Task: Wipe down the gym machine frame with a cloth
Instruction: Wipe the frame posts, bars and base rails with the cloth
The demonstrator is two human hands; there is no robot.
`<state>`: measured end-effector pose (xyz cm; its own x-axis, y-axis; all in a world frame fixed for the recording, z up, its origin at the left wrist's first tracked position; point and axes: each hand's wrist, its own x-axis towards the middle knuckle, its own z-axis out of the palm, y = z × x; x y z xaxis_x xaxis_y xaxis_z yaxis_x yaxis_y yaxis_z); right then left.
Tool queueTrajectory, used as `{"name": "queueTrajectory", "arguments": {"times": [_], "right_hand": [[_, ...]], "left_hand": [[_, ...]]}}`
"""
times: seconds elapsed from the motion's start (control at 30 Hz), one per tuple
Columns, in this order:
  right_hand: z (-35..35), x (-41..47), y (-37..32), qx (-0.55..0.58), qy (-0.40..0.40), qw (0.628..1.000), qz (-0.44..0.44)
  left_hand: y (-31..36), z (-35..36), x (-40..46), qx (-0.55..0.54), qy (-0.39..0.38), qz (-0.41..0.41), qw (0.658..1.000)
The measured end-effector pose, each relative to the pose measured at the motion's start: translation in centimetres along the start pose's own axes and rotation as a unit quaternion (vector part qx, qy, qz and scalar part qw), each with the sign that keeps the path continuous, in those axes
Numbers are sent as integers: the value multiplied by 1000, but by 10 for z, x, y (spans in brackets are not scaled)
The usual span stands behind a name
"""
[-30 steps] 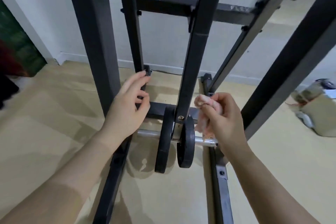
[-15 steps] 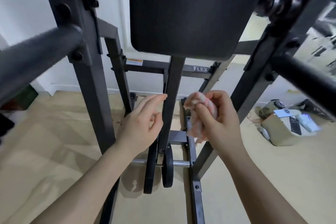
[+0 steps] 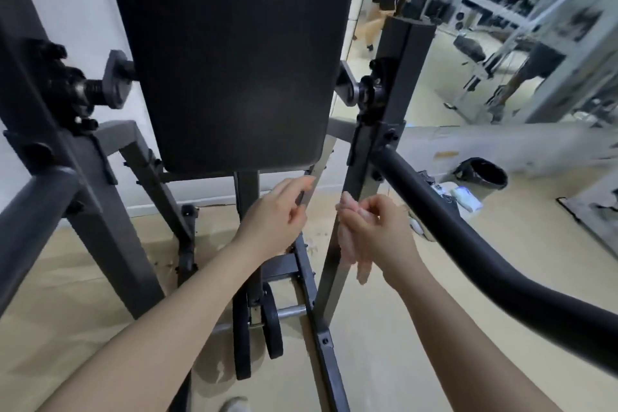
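Our right hand (image 3: 376, 231) is closed around a bunched pink cloth (image 3: 351, 244), held beside a slanted upright of the dark gym machine frame (image 3: 337, 264). Our left hand (image 3: 277, 217) is loosely open, its fingertips at a thin grey bar (image 3: 316, 177). Above both hangs a black padded backrest (image 3: 230, 53). Below, two black weight plates (image 3: 257, 331) sit on a steel peg above the tan floor (image 3: 401, 344).

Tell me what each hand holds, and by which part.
The right hand grips the pink cloth by its bunched upper part, the rest hanging below. The left hand holds nothing; fingers touch a thin frame bar.
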<state>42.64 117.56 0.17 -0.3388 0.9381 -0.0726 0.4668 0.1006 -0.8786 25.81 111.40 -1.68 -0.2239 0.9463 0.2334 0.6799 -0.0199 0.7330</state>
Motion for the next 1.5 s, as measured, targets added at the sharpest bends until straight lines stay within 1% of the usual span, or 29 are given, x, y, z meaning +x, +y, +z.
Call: {"name": "queueTrajectory", "arguments": {"times": [0.07,0.1,0.13,0.2,0.23,0.27,0.33,0.4,0.43,0.47,0.5,0.53,0.57,0.63,0.67,0.7,0.77,0.83,0.9,0.97,1.0,1.1,1.2,1.27,1.33,1.4,1.43,1.5], "right_hand": [[-7,1,-3,119,-4,991,67],[-8,3,-4,154,23,984,82],[-10,6,-6,172,67,979,83],[-14,15,-12,182,160,970,21],[-16,20,-15,153,197,968,-22],[-17,26,-14,88,225,968,-64],[-18,44,-12,-39,260,955,-138],[-17,64,-10,-93,286,938,-171],[-17,77,-4,-154,288,930,-166],[-15,88,4,-281,261,913,-142],[-14,97,12,-398,217,886,-96],[-12,104,21,-470,194,858,-72],[-12,109,25,-515,187,834,-69],[-9,107,28,-556,165,813,-56],[-10,100,27,-568,155,807,-43],[-13,89,28,-576,166,800,-28],[-22,55,33,-586,215,781,-7],[-28,26,41,-595,223,772,0],[-33,25,43,-612,232,756,-12],[-37,48,39,-640,222,736,-11],[-38,59,35,-644,210,736,-5],[-41,67,28,-633,175,754,7],[-53,26,28,-632,204,747,31],[-61,-12,31,-619,231,749,44],[-65,-34,37,-615,257,744,45],[-64,-29,39,-649,274,709,21],[-62,-22,39,-669,265,695,3],[-58,-12,34,-695,216,686,-23]], "left_hand": [[4,4,17,20,-50,14,998],[6,5,26,39,-79,27,996],[6,7,34,60,-107,41,992],[6,8,50,96,-148,73,982],[6,8,57,106,-161,91,977],[7,8,64,110,-171,107,973],[8,8,76,106,-188,127,968],[8,10,88,112,-201,131,964],[8,13,94,118,-207,128,963],[7,17,99,122,-214,124,961],[8,22,105,124,-221,119,960],[10,27,110,121,-227,115,960],[12,31,116,111,-227,110,961],[18,41,127,95,-225,111,963],[22,46,132,96,-227,120,962],[23,51,136,97,-230,130,959],[27,61,142,90,-242,139,956],[32,71,144,88,-261,165,947],[34,82,145,107,-282,185,935],[33,89,147,111,-290,179,933],[33,90,147,104,-292,171,935],[33,89,148,89,-298,141,940],[38,88,143,104,-286,122,945],[46,88,137,112,-283,118,945],[57,87,128,122,-277,114,946],[68,87,116,125,-272,134,945],[73,88,108,124,-276,147,942],[80,91,91,109,-281,158,940]]}}
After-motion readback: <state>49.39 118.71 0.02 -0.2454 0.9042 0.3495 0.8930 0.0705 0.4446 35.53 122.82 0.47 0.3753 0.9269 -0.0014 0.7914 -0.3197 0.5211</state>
